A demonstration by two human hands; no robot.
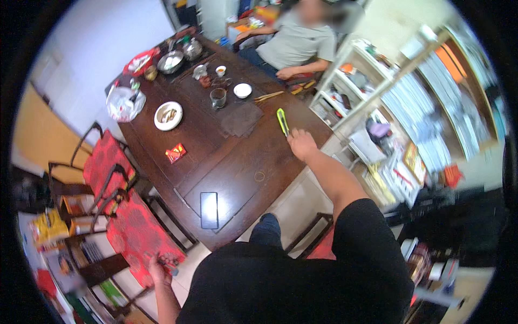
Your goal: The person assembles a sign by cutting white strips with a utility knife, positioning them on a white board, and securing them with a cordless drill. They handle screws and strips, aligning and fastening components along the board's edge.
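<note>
My right hand (302, 144) reaches over the right edge of the dark wooden table (216, 156). Its fingers are closed at the near end of a yellow-green utility knife (281, 120), which points away from me. Low on the left, beside a red chair cushion, my left hand (159, 270) is closed around a cluster of small dark reddish pieces (169, 261), too blurred to name. A phone (209, 210) lies face up near the table's close corner. Wooden sticks (268, 96) and a brown mat (241, 120) lie beyond the knife.
A red packet (175, 153), a white bowl (168, 116), a glass cup (218, 98), a small white bowl (242, 90), a plastic bag (125, 103) and a metal pot (171, 62) stand on the table. Chairs with red cushions (137, 227) line the left. Someone (297, 46) sits at the far right.
</note>
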